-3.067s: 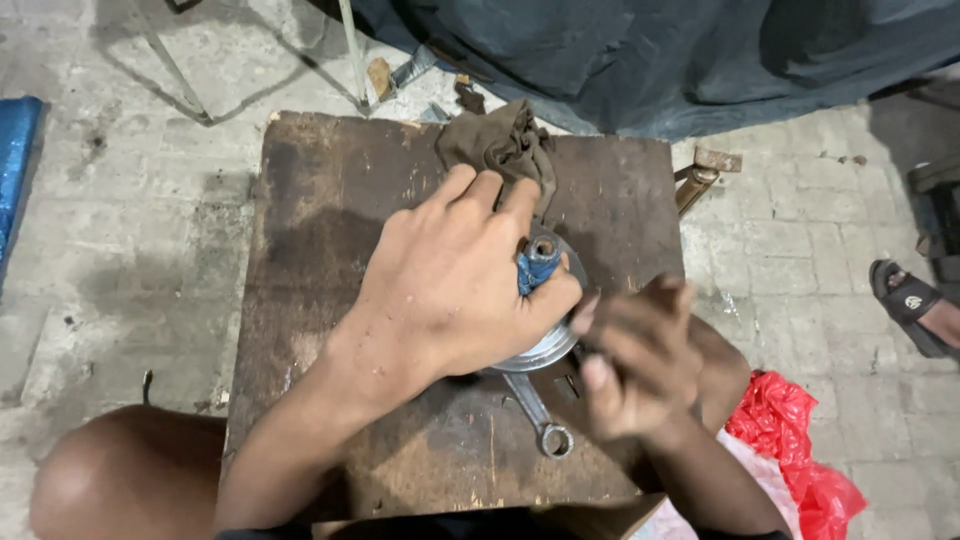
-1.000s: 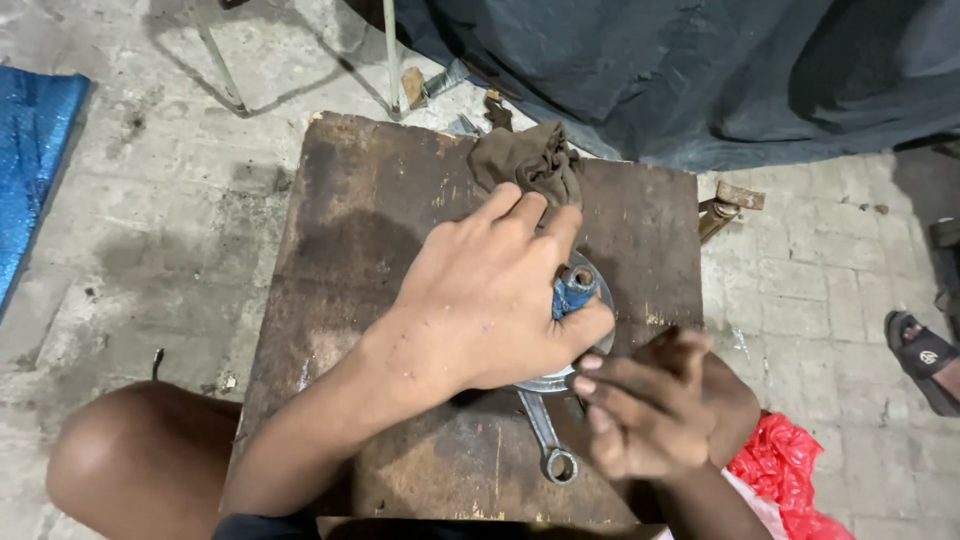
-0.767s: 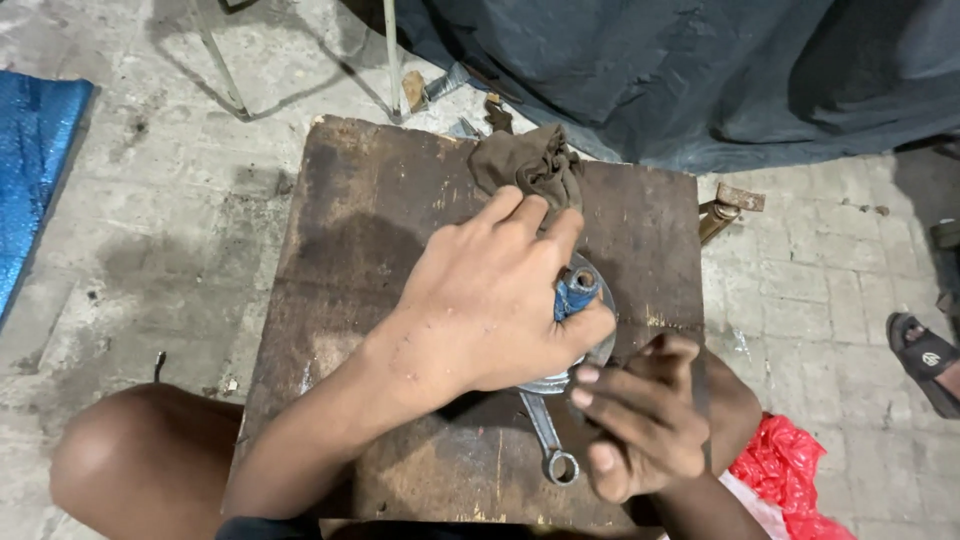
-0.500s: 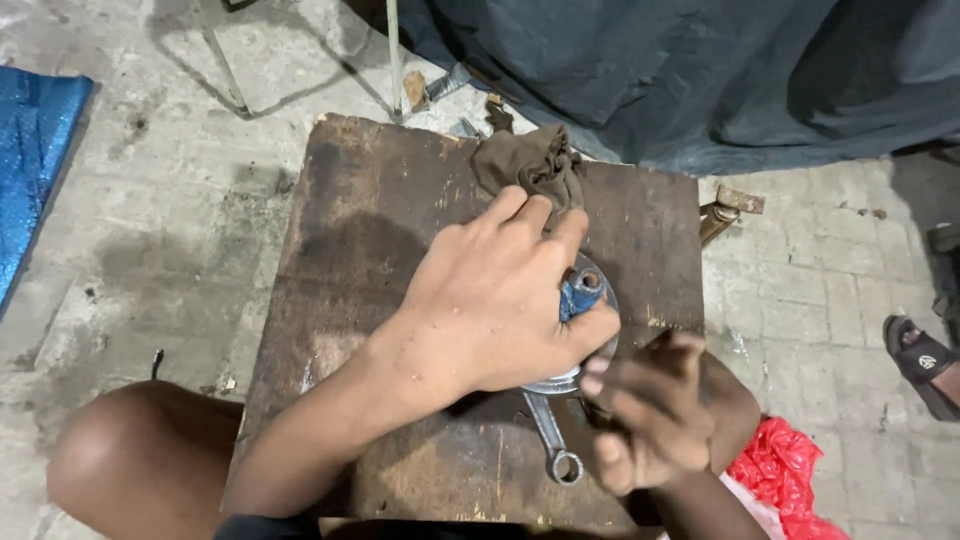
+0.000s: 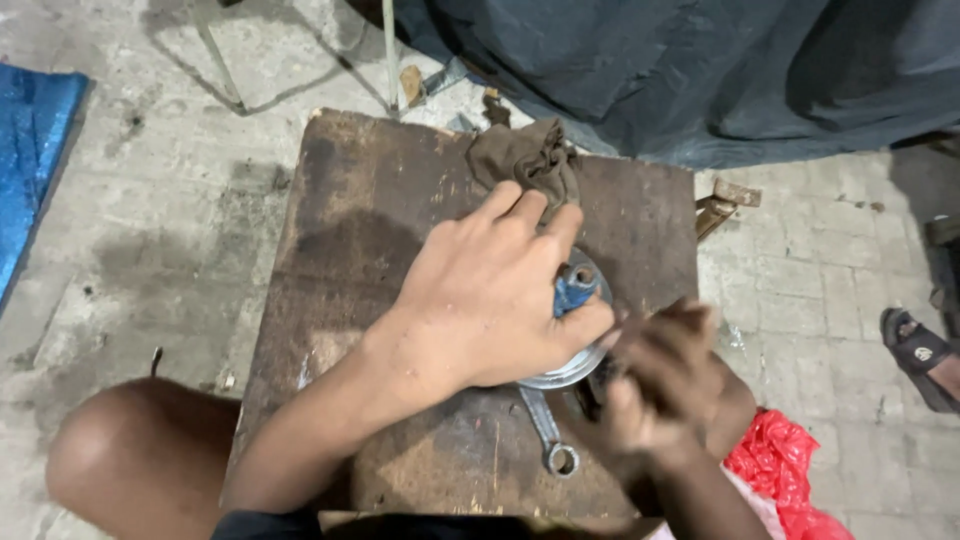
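Head view is filled by a worn, rusty-brown metal table [image 5: 360,230] standing on a grey paved floor, with both forearms reaching in from the near edge. The left hand [image 5: 490,300] is laid palm down over a round silver metal part [image 5: 575,368], the fingers spread toward the far side and the thumb hooked round its right edge, so that the part is pressed flat against the table top. A blue piece [image 5: 573,290] with a metal ring at its top is seen poking out between the thumb and the forefinger at the middle of the round part. The right hand [image 5: 660,385] is blurred, curled just to the right of the round part and touching its edge; whether anything is gripped in it cannot be told. A spanner [image 5: 548,435] with a ring end is lying on the table at the near side, its shaft running under the round part. A crumpled brown rag [image 5: 528,160] is lying at the far edge, just beyond the left fingertips. A bare knee [image 5: 140,470] is seen at the near left, and a red plastic bag [image 5: 780,475] at the near right.
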